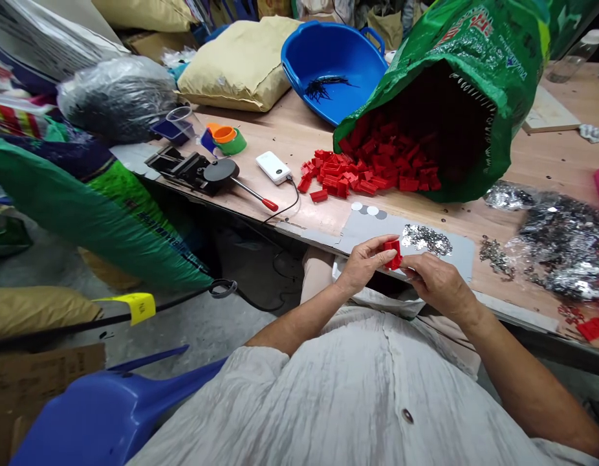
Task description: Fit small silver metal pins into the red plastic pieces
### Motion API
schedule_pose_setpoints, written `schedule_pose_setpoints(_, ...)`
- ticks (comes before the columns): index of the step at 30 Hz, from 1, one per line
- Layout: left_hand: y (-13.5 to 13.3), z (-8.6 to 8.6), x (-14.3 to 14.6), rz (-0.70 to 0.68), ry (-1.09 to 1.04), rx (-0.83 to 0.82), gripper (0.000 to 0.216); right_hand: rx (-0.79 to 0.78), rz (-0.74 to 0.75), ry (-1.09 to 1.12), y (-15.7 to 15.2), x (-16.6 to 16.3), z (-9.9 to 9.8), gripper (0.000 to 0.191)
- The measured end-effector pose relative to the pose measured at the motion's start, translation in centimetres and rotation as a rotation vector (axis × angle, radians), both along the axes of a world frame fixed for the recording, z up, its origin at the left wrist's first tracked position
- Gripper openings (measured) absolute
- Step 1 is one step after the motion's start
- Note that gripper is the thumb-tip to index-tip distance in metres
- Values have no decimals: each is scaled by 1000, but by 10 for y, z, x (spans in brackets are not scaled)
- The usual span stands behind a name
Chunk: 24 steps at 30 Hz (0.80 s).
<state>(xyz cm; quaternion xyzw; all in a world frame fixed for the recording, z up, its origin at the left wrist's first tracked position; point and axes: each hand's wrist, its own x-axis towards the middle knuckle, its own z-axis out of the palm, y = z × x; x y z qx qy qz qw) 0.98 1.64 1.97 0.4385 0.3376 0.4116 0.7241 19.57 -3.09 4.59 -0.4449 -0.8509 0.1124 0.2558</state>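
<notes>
Between thumb and fingers, my left hand (365, 262) grips a small red plastic part (392, 254) near the table's front edge. My right hand (438, 281) meets it from the right, fingertips pinched together against the part's lower right side; whatever they pinch is hidden. Just beyond my hands, a pile of small shiny metal pieces (428, 239) lies on a grey mat (457, 249). Farther back, many more red parts (338, 175) spill from the mouth of a green woven sack (503, 123).
Left on the table stand a black hand-lever device (222, 169) and a white power bank (273, 167) with a cable. A blue basin (299, 58) is behind. Plastic bags of metal pieces (571, 239) lie at right. A blue chair (96, 401) is at lower left.
</notes>
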Motion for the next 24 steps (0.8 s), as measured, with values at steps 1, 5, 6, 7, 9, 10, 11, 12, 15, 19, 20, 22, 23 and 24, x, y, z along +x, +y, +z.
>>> schedule_pose_setpoints(1,0,0,0,-15,3,10,50,-27,18,-7,0,1,2,25)
schedule_pose_setpoints(5,-2,0,-2,-65,19,62,45,-116,97,42,2,3,5,29)
schedule_pose_setpoints(6,-2,-1,-2,-77,15,65,44,-138,114,68,3,3,5,28)
schedule_pose_setpoints(7,-2,-1,-2,-90,6,58,44,-159,129,101,4,3,5,27)
schedule_pose_setpoints(9,-3,-2,-2,-117,-30,28,44,-190,132,193,4,3,5,22)
schedule_pose_setpoints(10,-4,-2,-2,-127,-51,13,45,-196,107,246,3,4,4,17)
schedule_pose_setpoints(11,-4,-2,-2,-134,-69,4,45,-198,62,297,2,5,4,13)
schedule_pose_setpoints(12,-4,-3,-2,-137,-79,6,45,-203,1,340,1,6,3,11)
schedule_pose_setpoints(15,-2,-5,-3,-118,-55,77,42,-273,-168,395,-4,11,-2,22)
schedule_pose_setpoints(19,4,-14,-6,-113,-27,152,46,-384,-196,301,-7,18,-16,26)
schedule_pose_setpoints(20,6,-17,-7,-127,-29,154,47,-374,-189,267,-7,19,-20,25)
schedule_pose_setpoints(22,11,-23,-8,-145,-21,175,47,-324,-179,216,-7,19,-28,28)
schedule_pose_setpoints(23,13,-24,-9,-143,-1,202,45,-302,-180,202,-7,19,-32,30)
schedule_pose_setpoints(24,16,-26,-9,-139,35,241,43,-289,-189,188,-6,18,-36,31)
